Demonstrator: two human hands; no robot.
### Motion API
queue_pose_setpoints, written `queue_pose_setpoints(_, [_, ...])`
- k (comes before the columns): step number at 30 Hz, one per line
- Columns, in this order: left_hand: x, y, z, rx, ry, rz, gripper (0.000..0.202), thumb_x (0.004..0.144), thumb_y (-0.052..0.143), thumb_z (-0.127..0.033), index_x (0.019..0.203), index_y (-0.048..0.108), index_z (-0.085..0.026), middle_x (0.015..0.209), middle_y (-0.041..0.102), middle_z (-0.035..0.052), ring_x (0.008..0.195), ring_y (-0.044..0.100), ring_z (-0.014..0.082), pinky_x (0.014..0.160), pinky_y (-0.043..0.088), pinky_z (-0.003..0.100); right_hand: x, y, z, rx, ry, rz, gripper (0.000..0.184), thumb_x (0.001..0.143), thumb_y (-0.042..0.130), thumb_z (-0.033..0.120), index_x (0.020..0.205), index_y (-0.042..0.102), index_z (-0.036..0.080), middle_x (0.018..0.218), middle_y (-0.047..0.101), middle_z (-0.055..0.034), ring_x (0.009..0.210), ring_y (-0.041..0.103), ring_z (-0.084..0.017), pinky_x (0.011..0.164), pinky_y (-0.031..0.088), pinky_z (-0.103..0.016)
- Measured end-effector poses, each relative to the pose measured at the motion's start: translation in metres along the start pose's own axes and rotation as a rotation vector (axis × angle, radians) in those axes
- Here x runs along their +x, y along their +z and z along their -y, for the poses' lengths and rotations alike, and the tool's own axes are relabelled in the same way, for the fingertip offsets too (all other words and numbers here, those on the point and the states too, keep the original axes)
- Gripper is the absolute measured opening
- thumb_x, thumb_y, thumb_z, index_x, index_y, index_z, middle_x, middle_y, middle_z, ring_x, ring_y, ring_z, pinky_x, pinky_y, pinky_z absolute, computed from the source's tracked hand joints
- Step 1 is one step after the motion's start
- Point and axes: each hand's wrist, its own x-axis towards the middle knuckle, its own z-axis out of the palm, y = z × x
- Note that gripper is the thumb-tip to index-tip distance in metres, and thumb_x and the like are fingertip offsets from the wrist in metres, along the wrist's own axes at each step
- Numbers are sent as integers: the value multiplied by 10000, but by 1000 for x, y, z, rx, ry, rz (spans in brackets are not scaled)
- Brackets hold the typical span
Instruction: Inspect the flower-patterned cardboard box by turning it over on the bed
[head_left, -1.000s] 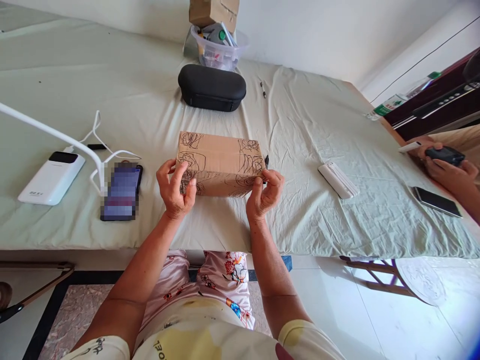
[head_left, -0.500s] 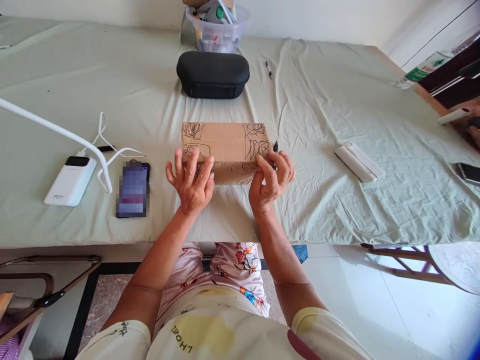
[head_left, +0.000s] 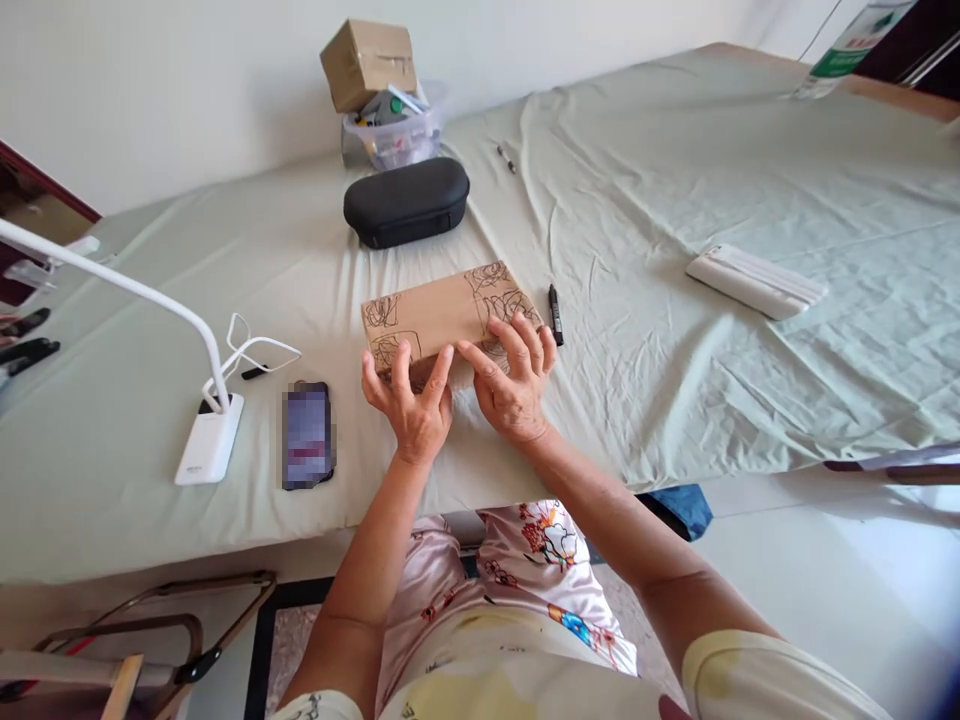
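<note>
A brown cardboard box [head_left: 439, 308] with black scribbles at its corners lies on the cloth-covered table in front of me. My left hand [head_left: 411, 405] rests at the near left edge of the box, fingers spread. On the near right part of the top lies my right hand [head_left: 514, 385], its fingers apart and the index fingertip close to my left index finger. Both hands touch the box without gripping it. Just right of the box is a black marker [head_left: 555, 315]. My hands cover much of the box's front side.
Behind the box sit a black zipped case [head_left: 407, 202] and a plastic basket [head_left: 401, 140] with a carton [head_left: 369, 65] on top. A phone [head_left: 307, 436], a white power bank [head_left: 210, 440] and a white lamp arm [head_left: 120, 277] stand left. At right lies a white object [head_left: 757, 281].
My right hand has moved left along the box's near edge, toward my left hand, uncovering the marker. The view has turned, so the table and box appear tilted.
</note>
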Motion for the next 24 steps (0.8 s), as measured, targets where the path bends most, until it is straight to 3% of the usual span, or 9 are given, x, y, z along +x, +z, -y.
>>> queue_pose_setpoints(6, [1,3,18,-89,177,-156,349,1034,584,-329,1319,737,-195,1576,513,200,1654,216,390,1333,256,633,6,-2,-20,-27,-133,-209,395,1042,500,197,1320,719,371,1564,545,-13,1553,430,-274,1267,443,-554])
queue_pose_setpoints(9, [3,1,25,-141,130,-164,451,1052,533,-347,1443,621,-139,1646,430,230,1624,319,357,1320,325,556,8,-4,-30,52,-79,-193,399,1067,467,221,1388,675,336,1596,496,-56,1539,457,-294,1214,515,-570])
queue_pose_setpoints(13, [4,0,28,-204,96,-155,506,1042,558,-313,1525,536,-162,1707,360,214,1629,325,323,1325,326,496,7,-2,-36,119,12,-145,395,1088,440,282,1422,650,305,1624,460,-94,1516,492,-303,1172,558,-556])
queue_pose_setpoints(16, [1,2,31,-274,-32,-99,602,1024,590,-349,1589,457,-189,1754,275,199,1656,262,323,1330,314,493,6,2,-38,116,41,-99,453,1091,421,315,1521,559,281,1563,535,-118,1494,516,-300,1206,526,-573])
queue_pose_setpoints(18, [-1,4,33,-353,-168,-12,738,1006,612,-389,1661,324,-211,1764,258,194,1652,280,313,1318,344,481,5,5,-38,140,28,-62,527,1089,417,326,1614,432,281,1549,562,-115,1496,515,-292,1222,512,-579])
queue_pose_setpoints(21, [-4,8,35,-443,-320,82,927,969,651,-428,1712,131,-239,1781,223,182,1628,340,306,1294,392,464,4,8,-39,206,36,-47,664,1080,454,365,1698,224,294,1649,472,-113,1530,479,-293,1189,546,-578])
queue_pose_setpoints(24, [-5,11,35,-495,-408,93,1018,947,671,-445,1718,33,-259,1806,129,163,1633,328,313,1278,416,463,1,11,-43,285,119,7,805,1059,510,408,1724,67,310,1724,362,-115,1507,503,-306,1114,603,-570])
